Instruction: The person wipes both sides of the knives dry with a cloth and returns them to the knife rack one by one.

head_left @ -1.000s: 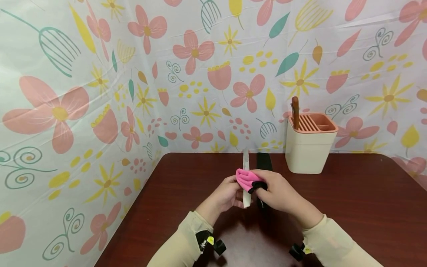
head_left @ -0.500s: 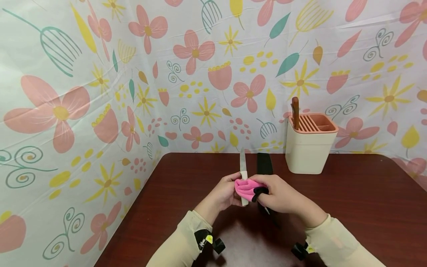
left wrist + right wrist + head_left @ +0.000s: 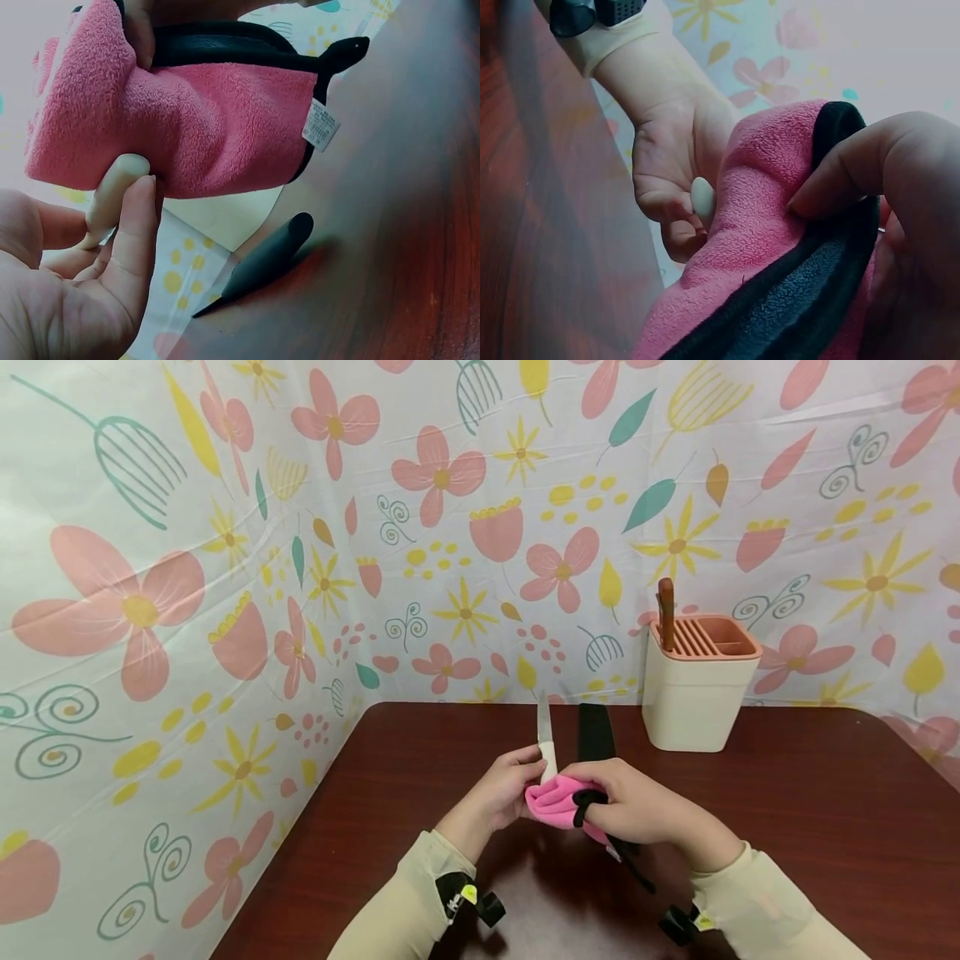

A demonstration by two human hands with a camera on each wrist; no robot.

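Note:
A small knife [image 3: 545, 727] with a pale blade and white handle points away from me, and my left hand [image 3: 498, 789] grips it by the handle. In the left wrist view, thumb and fingers close around the white handle [image 3: 116, 191]. My right hand [image 3: 637, 802] pinches a folded pink towel [image 3: 553, 803] with black trim. The towel lies against the handle, covering part of it. In the right wrist view, the handle's butt end [image 3: 703, 201] shows beside the towel. A black, broad-bladed knife [image 3: 596, 735] lies on the table behind my right hand; its dark handle [image 3: 270, 259] shows in the left wrist view.
A cream knife holder [image 3: 697, 702] with a salmon slotted top stands at the back right of the brown table [image 3: 810, 810]. One brown handle [image 3: 666, 614] sticks up from its left side. A flower-printed cloth [image 3: 450, 568] hangs behind and to the left.
The towel has moved from the blade area down along the handle towards me, with my right hand. More of the blade and upper handle shows, and the knife has tilted slightly left.

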